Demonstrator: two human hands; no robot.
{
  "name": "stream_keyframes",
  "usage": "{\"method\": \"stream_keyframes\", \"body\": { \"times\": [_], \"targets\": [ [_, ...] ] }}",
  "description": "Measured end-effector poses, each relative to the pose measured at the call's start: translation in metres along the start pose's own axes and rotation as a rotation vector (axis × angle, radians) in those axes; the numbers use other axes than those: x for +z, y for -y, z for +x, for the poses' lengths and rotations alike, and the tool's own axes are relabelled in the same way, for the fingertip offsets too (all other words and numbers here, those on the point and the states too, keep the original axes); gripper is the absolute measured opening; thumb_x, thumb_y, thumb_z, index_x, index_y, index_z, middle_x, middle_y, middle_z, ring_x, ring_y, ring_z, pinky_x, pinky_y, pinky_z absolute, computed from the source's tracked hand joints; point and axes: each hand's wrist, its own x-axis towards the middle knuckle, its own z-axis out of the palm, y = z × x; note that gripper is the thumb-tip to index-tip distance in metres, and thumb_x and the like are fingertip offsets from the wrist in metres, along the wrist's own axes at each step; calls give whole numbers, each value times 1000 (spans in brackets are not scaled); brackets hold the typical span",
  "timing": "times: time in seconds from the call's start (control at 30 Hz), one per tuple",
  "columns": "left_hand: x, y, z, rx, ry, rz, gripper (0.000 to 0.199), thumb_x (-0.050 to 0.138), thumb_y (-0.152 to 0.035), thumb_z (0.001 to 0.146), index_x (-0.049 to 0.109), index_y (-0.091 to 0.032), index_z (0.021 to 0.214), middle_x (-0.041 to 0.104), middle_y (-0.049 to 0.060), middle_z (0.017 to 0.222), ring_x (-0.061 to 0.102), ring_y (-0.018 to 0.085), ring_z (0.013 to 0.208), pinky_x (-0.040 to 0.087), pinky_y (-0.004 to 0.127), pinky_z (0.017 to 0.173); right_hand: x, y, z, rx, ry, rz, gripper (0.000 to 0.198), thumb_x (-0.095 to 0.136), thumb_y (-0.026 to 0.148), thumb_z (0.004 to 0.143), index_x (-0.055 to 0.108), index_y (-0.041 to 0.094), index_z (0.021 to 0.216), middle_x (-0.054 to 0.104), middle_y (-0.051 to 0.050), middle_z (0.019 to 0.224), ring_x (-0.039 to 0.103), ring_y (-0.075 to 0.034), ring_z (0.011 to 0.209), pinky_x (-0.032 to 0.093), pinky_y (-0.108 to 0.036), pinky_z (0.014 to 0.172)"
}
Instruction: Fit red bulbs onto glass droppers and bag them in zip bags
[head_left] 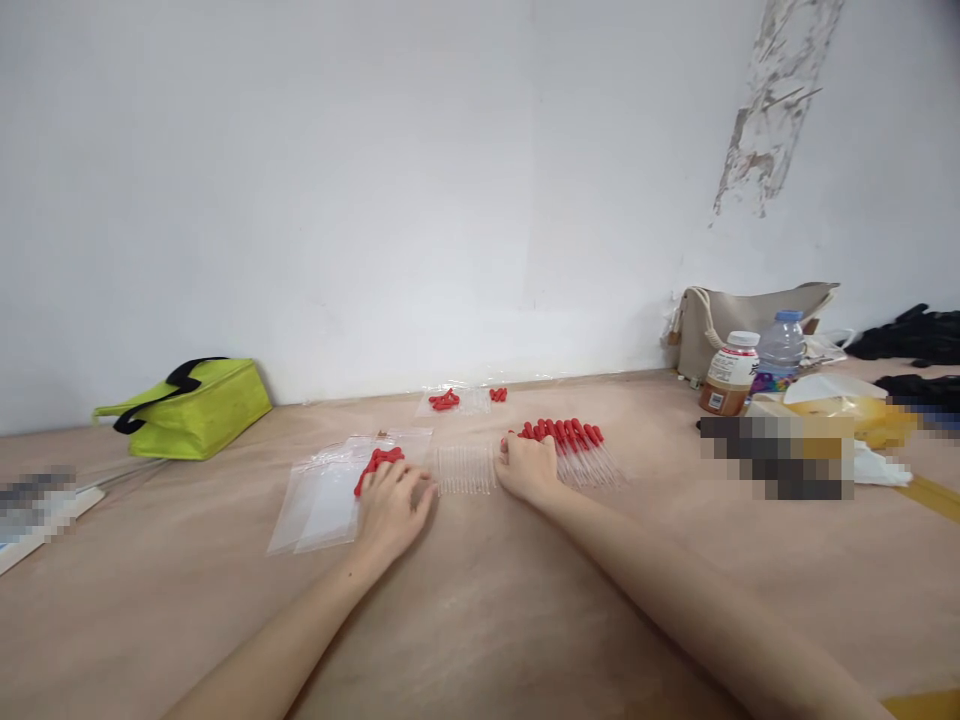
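Note:
My left hand (394,508) lies over a small pile of red rubber bulbs (380,462), its fingers apart and bent down, the tips partly hidden. Beneath those bulbs are flat clear zip bags (319,505). A row of thin clear tubes (465,470) lies side by side between my two hands. At the right end of that row, my right hand (529,467) is closed with curled fingers; whatever is in them is hidden. Just beyond it, several droppers with red bulbs (574,440) on clear tubes are fanned out on the brown-covered table (480,600).
Toward the wall lie more red bulbs (445,400) on a clear bag, with a smaller group (498,395) beside them. A lime-green bag (202,405) stands at left. On the right are a drink bottle (731,375), a water bottle (781,350) and a beige bag (750,310).

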Motion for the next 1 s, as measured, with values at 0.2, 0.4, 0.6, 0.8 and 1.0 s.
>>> {"method": "stream_keyframes", "body": {
  "times": [0.2, 0.4, 0.6, 0.8, 1.0],
  "targets": [
    [-1, 22, 4, -132, 41, 251, 18, 54, -35, 76, 62, -19, 82, 58, 7, 90, 47, 26, 87, 31, 37, 72, 7, 24, 22, 178, 189, -15, 29, 49, 22, 70, 51, 13, 98, 63, -12, 88, 59, -23, 84, 27, -34, 76],
    [5, 24, 3, -107, 53, 277, 19, 50, -32, 79, 64, -19, 76, 58, 7, 89, 46, 26, 89, 30, 38, 72, 12, 27, 32, 241, 251, 1, 32, 52, 20, 69, 53, 12, 99, 63, -15, 89, 59, -25, 88, 29, -36, 77],
    [7, 24, 5, -100, 12, 230, 17, 49, -27, 80, 59, -16, 71, 59, 8, 86, 47, 27, 86, 33, 39, 71, 9, 29, 36, 263, 293, 45, 26, 56, 20, 68, 61, 15, 93, 64, -14, 87, 60, -24, 85, 33, -35, 72],
    [7, 0, -3, 4, 22, -143, 14, 41, -25, 86, 52, -17, 81, 60, 5, 78, 54, 21, 76, 40, 31, 66, -11, 14, 23, 197, 262, 101, 18, 52, 19, 71, 63, 15, 84, 64, -12, 85, 59, -23, 81, 34, -30, 65],
    [9, -32, -12, 56, 162, -466, 17, 45, -25, 86, 55, -19, 99, 61, 4, 91, 57, 18, 84, 44, 29, 72, -30, -26, -30, -79, -16, 161, 17, 43, 21, 79, 60, 20, 80, 62, -4, 84, 55, -16, 78, 30, -29, 70]
  ]
}}
